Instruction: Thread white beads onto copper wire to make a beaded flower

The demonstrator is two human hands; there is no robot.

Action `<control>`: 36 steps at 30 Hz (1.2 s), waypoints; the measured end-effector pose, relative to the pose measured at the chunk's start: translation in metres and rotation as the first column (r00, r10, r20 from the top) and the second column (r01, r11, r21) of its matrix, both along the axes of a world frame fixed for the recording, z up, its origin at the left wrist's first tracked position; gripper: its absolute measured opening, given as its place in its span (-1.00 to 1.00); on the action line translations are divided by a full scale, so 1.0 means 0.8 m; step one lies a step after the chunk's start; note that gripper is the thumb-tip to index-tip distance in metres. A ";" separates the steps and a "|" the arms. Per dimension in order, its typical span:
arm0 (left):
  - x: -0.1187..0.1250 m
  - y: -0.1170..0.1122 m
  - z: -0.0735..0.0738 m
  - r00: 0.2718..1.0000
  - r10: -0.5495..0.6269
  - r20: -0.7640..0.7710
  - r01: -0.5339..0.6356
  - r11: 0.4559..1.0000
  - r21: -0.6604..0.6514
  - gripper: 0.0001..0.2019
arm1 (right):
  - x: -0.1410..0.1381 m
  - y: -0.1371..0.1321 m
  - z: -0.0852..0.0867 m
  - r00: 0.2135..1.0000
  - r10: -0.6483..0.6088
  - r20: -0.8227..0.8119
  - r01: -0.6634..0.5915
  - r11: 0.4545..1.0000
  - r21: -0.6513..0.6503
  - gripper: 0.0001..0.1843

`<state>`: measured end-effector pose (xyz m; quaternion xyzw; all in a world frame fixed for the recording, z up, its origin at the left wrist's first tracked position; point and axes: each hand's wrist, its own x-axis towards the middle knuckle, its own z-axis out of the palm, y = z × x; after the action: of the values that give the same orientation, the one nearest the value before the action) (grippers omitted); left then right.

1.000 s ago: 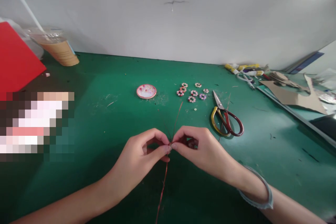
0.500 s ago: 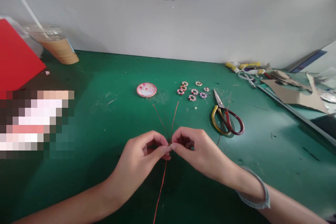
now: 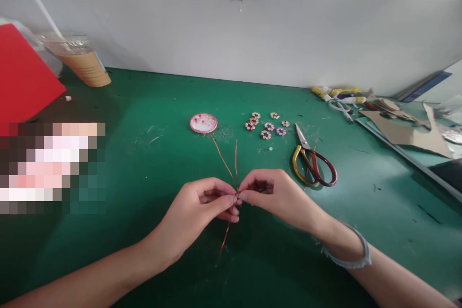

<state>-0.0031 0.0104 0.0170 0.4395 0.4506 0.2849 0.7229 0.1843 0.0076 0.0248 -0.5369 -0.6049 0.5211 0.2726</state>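
Note:
My left hand (image 3: 202, 209) and my right hand (image 3: 276, 195) meet over the green table (image 3: 144, 106), both pinching a thin red wire (image 3: 225, 163) at the same spot. Two wire ends stick up and away from my fingertips in a narrow V. The twisted tail of the wire hangs down toward me below my hands. A bracelet sits on my right wrist. Beyond my hands lie several small bead rings (image 3: 267, 127) and a small round pink dish (image 3: 203, 123) of beads.
Scissors (image 3: 314, 163) with red and yellow handles lie right of my hands. An iced drink cup (image 3: 81, 60) with a straw and a red sheet (image 3: 21, 82) stand at the back left. Cardboard scraps (image 3: 404, 130), glue tubes and small scissors clutter the right. A white wall closes the back.
The two upper wire ends have spread and swung left. The tail below my hands looks shorter. My hands stay pinched together at the same spot.

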 end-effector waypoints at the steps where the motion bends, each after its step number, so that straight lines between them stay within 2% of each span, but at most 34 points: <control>1: -0.001 0.000 0.000 1.000 -0.005 0.000 0.005 1.000 0.003 -0.94 | 0.000 0.000 0.000 1.000 0.001 -0.013 -0.001 1.000 -0.008 -0.94; 9: 0.001 0.003 -0.001 0.998 -0.060 0.011 0.059 0.996 0.063 -0.95 | 0.002 -0.001 0.002 0.985 -0.019 -0.171 -0.004 0.991 -0.132 -0.92; 16: 0.002 0.002 -0.002 0.995 -0.098 0.006 0.097 0.989 0.116 -0.93 | -0.004 -0.009 0.003 0.985 -0.049 -0.163 0.020 0.985 -0.173 -0.94; 22: 0.002 0.000 -0.002 0.996 -0.089 -0.004 0.089 0.989 0.117 -0.92 | -0.005 -0.007 0.002 0.969 -0.088 -0.230 0.040 0.978 -0.204 -0.85; 28: 0.001 -0.003 -0.004 0.996 -0.052 0.078 0.042 0.991 0.128 -0.88 | -0.015 -0.011 0.001 0.956 -0.135 -0.259 0.080 0.974 -0.214 -0.86; 31: 0.000 -0.002 -0.006 0.996 -0.052 0.071 0.043 0.992 0.118 -0.89 | -0.020 -0.015 -0.001 0.977 -0.126 -0.171 0.100 0.983 -0.152 -0.91; 34: -0.001 -0.002 -0.007 0.999 -0.022 0.030 0.018 0.992 0.123 -0.87 | -0.019 -0.020 0.000 0.996 -0.092 -0.019 0.092 0.995 0.025 -0.89; 36: -0.003 -0.002 -0.006 1.000 -0.023 0.001 0.023 0.991 0.129 -0.87 | -0.016 -0.022 0.002 0.996 -0.051 0.070 0.042 0.991 0.129 -0.86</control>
<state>-0.0051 0.0086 0.0120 0.4902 0.4253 0.3055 0.6967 0.1716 -0.0096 0.0268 -0.5512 -0.6338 0.4548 0.2962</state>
